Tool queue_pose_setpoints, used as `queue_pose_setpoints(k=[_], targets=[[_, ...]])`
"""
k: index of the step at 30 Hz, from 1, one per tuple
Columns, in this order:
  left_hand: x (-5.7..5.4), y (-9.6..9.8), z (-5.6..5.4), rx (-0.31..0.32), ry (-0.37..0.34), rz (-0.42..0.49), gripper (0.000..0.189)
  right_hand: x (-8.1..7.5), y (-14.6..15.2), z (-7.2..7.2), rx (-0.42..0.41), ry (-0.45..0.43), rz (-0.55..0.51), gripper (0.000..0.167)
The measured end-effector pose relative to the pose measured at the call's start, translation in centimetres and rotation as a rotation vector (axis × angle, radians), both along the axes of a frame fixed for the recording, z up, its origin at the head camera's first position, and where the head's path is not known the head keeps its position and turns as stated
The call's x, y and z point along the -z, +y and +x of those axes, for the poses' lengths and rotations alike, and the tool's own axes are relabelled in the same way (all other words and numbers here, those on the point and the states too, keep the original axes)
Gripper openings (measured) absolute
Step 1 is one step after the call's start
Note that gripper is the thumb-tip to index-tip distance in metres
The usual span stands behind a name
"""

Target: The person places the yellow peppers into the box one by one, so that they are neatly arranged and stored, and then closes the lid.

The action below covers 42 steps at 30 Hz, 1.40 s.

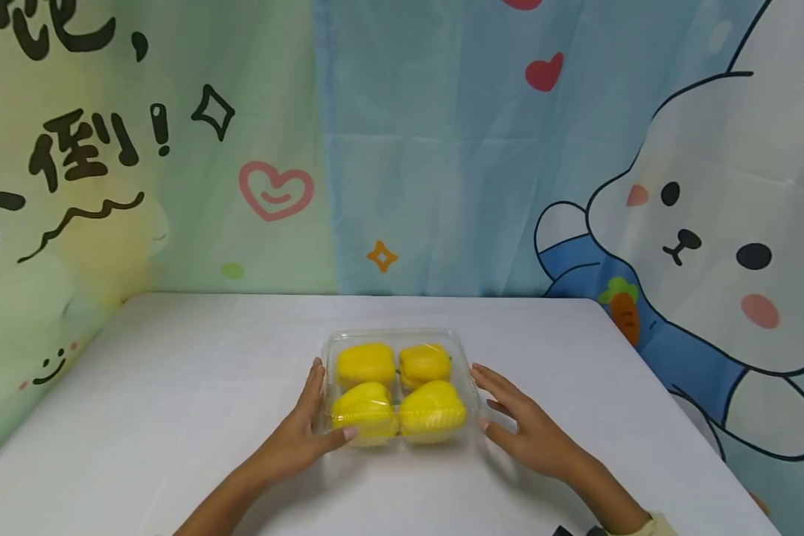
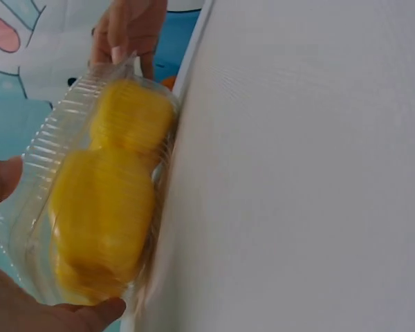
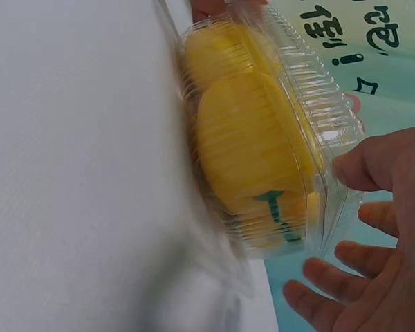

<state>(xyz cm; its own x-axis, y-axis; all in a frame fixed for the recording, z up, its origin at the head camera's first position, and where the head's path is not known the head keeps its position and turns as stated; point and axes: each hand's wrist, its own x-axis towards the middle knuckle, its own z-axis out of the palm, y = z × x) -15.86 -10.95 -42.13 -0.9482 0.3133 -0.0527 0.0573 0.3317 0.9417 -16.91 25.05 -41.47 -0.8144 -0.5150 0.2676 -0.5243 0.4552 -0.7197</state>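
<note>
A clear plastic clamshell box (image 1: pixel 402 337) stands at the middle of the white table, its lid closed over several yellow bell peppers (image 1: pixel 365 364). A green stem (image 3: pixel 275 214) shows through the plastic in the right wrist view. My left hand (image 1: pixel 304 435) lies along the box's left side, fingers extended, its thumb reaching over the front left corner. On the opposite side, my right hand (image 1: pixel 532 432) has its fingertips right at the box's right wall. In the right wrist view its thumb (image 3: pixel 363 166) meets the box edge while the other fingers spread out below.
The white table (image 1: pixel 208 357) reaches back to a printed cloth backdrop (image 1: pixel 435 186) with a rabbit, hearts and lettering. Small dark objects (image 1: pixel 592 531) show at the bottom edge near my right sleeve (image 1: pixel 653 525).
</note>
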Motion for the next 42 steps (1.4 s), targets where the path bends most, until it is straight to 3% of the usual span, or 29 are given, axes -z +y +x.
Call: queue_pose_setpoints(k=[6,9,13,15,24,36,42], targets=[[-1.2,-1.2,0.2,-0.003,-0.197,0.317,0.092,-0.1,0.2,0.2,0.014,-0.078,-0.019,0.066],[-1.6,-1.8,0.1,-0.033,-0.268,0.416,0.076,-0.4,0.1,0.3,0.039,-0.141,-0.013,0.065],[-1.9,-2.4,0.1,-0.112,-0.338,0.396,0.061,-0.8,0.2,0.1,0.040,-0.241,-0.043,0.063],[-2.0,-2.7,0.3,-0.123,-0.370,0.380,0.058,-0.8,0.3,0.0,0.021,-0.283,-0.065,0.063],[-2.0,-3.3,0.8,-0.007,-0.499,0.467,0.049,-0.8,0.7,-0.5,-0.119,-0.467,-0.239,0.061],[-2.1,-3.3,0.8,-0.009,-0.574,0.504,0.030,-0.5,0.6,-0.5,-0.108,-0.586,-0.272,0.063],[-2.0,-3.2,1.0,-0.029,-0.596,0.518,0.033,-0.5,0.5,-0.5,-0.088,-0.633,-0.301,0.065]])
